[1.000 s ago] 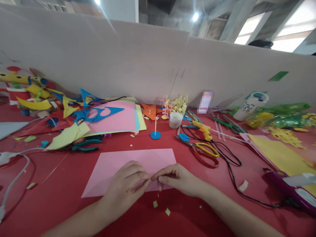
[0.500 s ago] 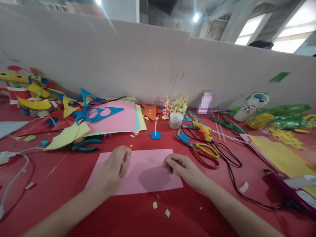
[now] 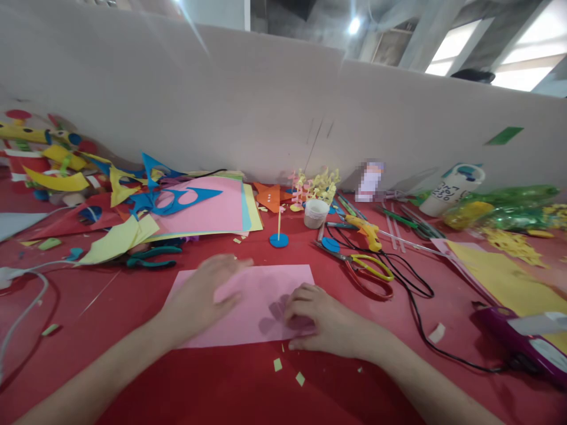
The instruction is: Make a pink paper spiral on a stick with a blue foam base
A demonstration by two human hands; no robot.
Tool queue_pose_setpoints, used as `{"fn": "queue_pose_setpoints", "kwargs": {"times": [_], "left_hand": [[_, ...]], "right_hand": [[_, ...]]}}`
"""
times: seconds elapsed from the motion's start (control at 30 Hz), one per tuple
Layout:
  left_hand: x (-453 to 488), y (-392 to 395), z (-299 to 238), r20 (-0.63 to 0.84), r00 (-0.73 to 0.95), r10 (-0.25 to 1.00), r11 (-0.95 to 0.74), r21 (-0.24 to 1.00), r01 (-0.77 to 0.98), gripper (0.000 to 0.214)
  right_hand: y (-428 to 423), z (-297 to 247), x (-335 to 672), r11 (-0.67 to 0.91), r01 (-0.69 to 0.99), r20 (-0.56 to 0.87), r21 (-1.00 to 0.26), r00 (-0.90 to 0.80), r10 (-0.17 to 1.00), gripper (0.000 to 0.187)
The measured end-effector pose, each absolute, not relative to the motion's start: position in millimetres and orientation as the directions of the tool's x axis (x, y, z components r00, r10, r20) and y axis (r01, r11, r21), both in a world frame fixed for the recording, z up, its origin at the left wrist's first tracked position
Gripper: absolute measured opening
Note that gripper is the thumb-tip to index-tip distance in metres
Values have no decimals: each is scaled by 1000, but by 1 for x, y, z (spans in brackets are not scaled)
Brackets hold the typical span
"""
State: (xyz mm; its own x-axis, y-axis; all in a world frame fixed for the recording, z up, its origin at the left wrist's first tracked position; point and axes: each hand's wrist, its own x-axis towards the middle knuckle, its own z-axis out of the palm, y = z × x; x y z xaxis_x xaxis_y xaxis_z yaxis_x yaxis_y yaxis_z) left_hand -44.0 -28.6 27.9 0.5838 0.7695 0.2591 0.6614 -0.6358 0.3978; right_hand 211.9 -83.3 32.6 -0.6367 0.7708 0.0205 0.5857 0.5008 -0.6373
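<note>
A pink sheet of paper [image 3: 252,307] lies flat on the red table [image 3: 230,389] in front of me. Over its left part is my left hand [image 3: 206,292], blurred, with thumb and fingers apart and nothing in it. My right hand [image 3: 316,319] is at the sheet's right end, fingers curved and thumb spread away from them; I cannot tell whether it touches the paper. Just past the sheet, a thin stick stands upright on a blue disc [image 3: 279,240]. Scissors [image 3: 365,268] with yellow and red handles lie right of the sheet.
Stacked coloured sheets [image 3: 199,215], blue cut-outs [image 3: 186,200] and pliers [image 3: 155,257] sit at the left. Behind the disc is a white cup [image 3: 316,213]. To the right are a yellow glue gun [image 3: 365,230], a purple glue gun [image 3: 522,342], cords and a bottle [image 3: 447,192]. Paper scraps [image 3: 300,378] lie nearest me.
My left hand has opened from a loosely closed shape, its fingers reaching right. The right hand has come down toward me, its fingers spreading from a closed pinch. The pink sheet stays almost in place.
</note>
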Motion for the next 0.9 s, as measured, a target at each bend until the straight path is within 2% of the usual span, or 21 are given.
{"fn": "queue_pose_setpoints", "kwargs": {"times": [0.07,0.13,0.23,0.37,0.63,0.77,0.9], "left_hand": [[-35,-42,27,168,754,635,-728,456,512,30],[-27,-54,27,105,820,562,-732,525,434,27],[-20,-64,27,64,826,561,-712,546,441,26],[-19,-64,26,39,828,559,-706,545,451,8],[-19,-62,23,71,849,523,-763,484,429,5],[-18,-64,22,88,848,522,-774,467,428,19],[-18,-66,20,111,861,496,-805,431,408,11]], "right_hand": [[-83,31,211,519,587,10,-621,-656,755,13],[-84,29,211,540,582,16,-608,-671,741,7],[-85,29,212,560,593,31,-579,-670,742,6],[-84,30,213,550,609,16,-571,-662,749,10],[-83,28,215,573,596,19,-562,-683,730,3],[-82,26,216,563,589,31,-580,-674,738,3],[-80,26,216,548,574,34,-609,-671,740,2]]}}
